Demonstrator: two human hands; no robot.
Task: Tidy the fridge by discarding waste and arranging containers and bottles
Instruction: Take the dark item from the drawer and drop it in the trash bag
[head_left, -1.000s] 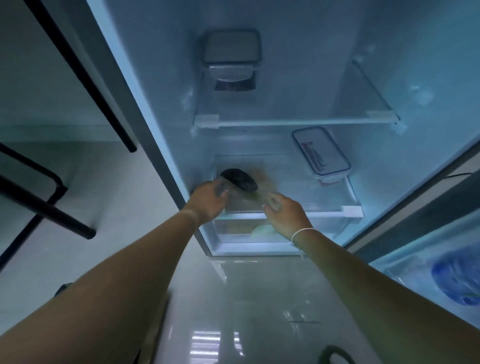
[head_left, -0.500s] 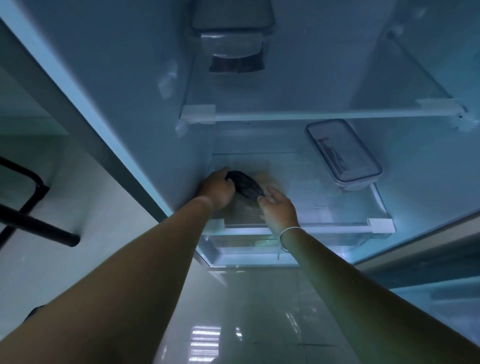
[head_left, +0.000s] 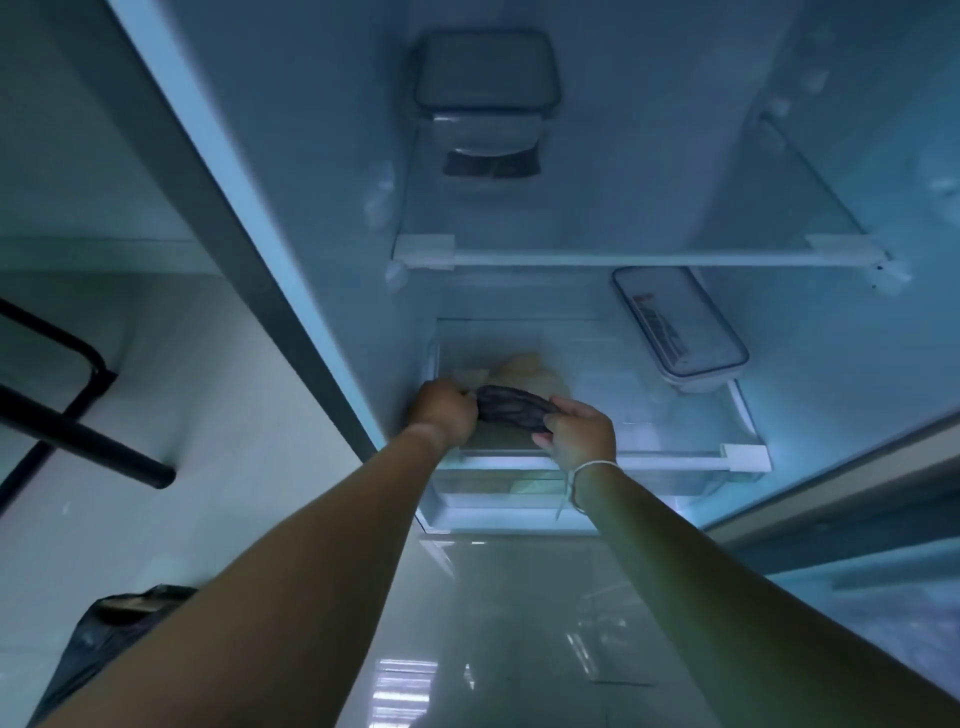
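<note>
Dark wrinkled item (head_left: 511, 410) gripped at ends by left hand (head_left: 444, 410) and right hand (head_left: 579, 434) above lower shelf (head_left: 675, 460); soft, may tear or smear glass.

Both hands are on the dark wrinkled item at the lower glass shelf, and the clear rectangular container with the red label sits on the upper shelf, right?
Not quite. The head view shows the clear rectangular container with the red label on the lower glass shelf, at its right. Both the left hand and right hand do grip the dark wrinkled item.
</note>
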